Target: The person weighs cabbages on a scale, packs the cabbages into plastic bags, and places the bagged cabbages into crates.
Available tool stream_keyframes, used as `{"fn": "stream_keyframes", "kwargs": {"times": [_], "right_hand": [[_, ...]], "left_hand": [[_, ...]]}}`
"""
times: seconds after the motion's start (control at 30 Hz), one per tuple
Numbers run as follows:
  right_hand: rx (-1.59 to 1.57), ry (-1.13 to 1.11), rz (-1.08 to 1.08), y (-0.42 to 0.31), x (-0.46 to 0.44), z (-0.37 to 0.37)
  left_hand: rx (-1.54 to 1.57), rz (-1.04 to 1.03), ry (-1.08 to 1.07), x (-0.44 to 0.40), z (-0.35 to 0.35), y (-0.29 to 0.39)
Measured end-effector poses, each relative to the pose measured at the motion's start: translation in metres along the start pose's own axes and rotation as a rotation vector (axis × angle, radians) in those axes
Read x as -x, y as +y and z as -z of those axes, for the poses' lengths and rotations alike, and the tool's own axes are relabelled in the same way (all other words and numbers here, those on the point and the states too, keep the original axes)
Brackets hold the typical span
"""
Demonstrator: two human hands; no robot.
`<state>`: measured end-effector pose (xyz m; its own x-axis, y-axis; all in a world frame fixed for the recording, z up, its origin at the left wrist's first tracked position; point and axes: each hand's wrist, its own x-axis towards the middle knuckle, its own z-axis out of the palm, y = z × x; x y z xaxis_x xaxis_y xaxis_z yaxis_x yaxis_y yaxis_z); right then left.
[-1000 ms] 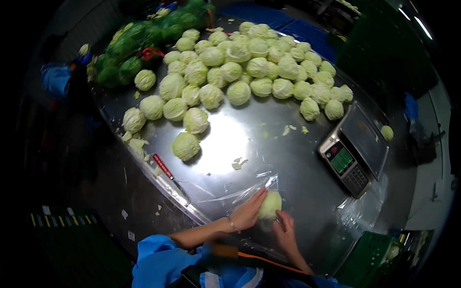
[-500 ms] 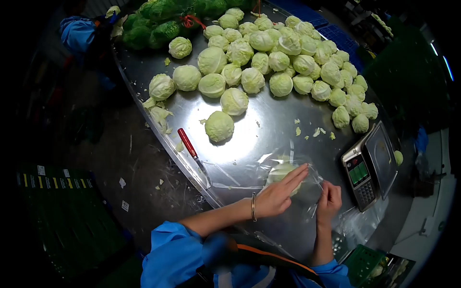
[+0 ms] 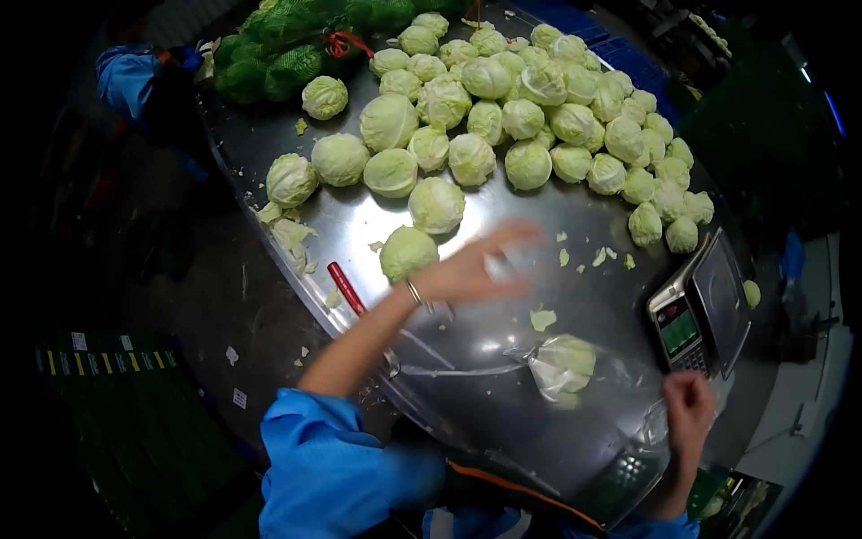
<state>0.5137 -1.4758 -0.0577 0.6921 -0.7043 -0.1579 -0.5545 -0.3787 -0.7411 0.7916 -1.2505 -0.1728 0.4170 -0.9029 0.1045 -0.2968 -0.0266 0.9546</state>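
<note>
My left hand (image 3: pixel 480 267), smeared by motion, is raised over the metal table with its fingers spread and nothing seen in them. Beside its wrist sits a single cabbage (image 3: pixel 407 252). A cabbage in a clear plastic bag (image 3: pixel 564 366) lies on the table between my hands, touched by neither; the bag's gathered end points left. My right hand (image 3: pixel 689 409) is closed in front of the scale (image 3: pixel 680 331), and whether anything is inside it is hidden. Clear plastic film (image 3: pixel 648 426) lies close by. The red-handled knife (image 3: pixel 347 287) is partly covered by my left forearm.
A large heap of cabbages (image 3: pixel 530 117) covers the table's far side. Green net sacks (image 3: pixel 278 67) stand at the far left. Leaf scraps (image 3: pixel 290 235) lie along the left edge. Another person's blue sleeve (image 3: pixel 126 76) shows beyond.
My left hand has left the bagged cabbage and swung up and left. My right hand has drawn away from the bag to the right. The bagged cabbage now lies free on the table.
</note>
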Motion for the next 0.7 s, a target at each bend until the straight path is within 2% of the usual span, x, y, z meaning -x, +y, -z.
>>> {"fn": "stream_keyframes", "kwargs": {"times": [0.03, 0.07, 0.1, 0.13, 0.17, 0.23, 0.27, 0.3, 0.4, 0.43, 0.53, 0.57, 0.63, 0.7], "right_hand": [[0.048, -0.047, 0.127, 0.011, 0.01, -0.002], [0.015, -0.032, 0.103, 0.008, 0.015, -0.001], [-0.02, -0.016, 0.073, 0.001, 0.022, 0.002], [-0.056, 0.001, 0.051, -0.005, 0.025, 0.004], [-0.139, 0.037, -0.02, -0.007, 0.026, 0.005], [-0.046, 0.058, -0.047, -0.002, 0.024, 0.003], [0.009, 0.07, -0.052, 0.002, 0.021, 0.004], [0.103, 0.037, 0.033, 0.017, 0.025, 0.005], [-0.087, 0.158, -0.002, 0.016, 0.042, 0.006], [-0.226, 0.181, -0.099, 0.007, 0.044, 0.002], [-0.192, 0.132, -0.04, 0.011, 0.053, -0.005], [-0.204, 0.119, -0.011, 0.013, 0.056, -0.006], [-0.154, 0.154, -0.098, 0.016, 0.049, -0.01], [-0.209, 0.151, -0.132, 0.026, 0.045, -0.005]], "left_hand": [[-0.545, -0.023, 0.359, -0.008, 0.025, -0.057], [-0.809, 0.439, 0.35, -0.015, 0.06, -0.06], [-1.282, 0.464, 0.453, -0.009, 0.079, -0.108], [-1.044, 0.478, 0.42, -0.006, 0.106, -0.129], [-1.066, 0.469, 0.426, -0.009, 0.127, -0.139], [-1.115, 0.56, 0.168, -0.016, 0.168, -0.186], [-1.117, 0.566, 0.096, -0.016, 0.172, -0.184], [-1.117, 0.571, 0.025, -0.015, 0.175, -0.182], [-1.189, 0.543, -0.1, -0.006, 0.174, -0.182], [-1.288, 0.446, -0.018, -0.006, 0.175, -0.199], [-1.304, 0.217, 0.21, 0.002, 0.166, -0.223], [-1.199, 0.211, 0.261, 0.009, 0.162, -0.209], [-0.679, 0.234, 0.452, 0.028, 0.162, -0.227], [-0.803, 0.15, 0.666, 0.047, 0.139, -0.134]]}}
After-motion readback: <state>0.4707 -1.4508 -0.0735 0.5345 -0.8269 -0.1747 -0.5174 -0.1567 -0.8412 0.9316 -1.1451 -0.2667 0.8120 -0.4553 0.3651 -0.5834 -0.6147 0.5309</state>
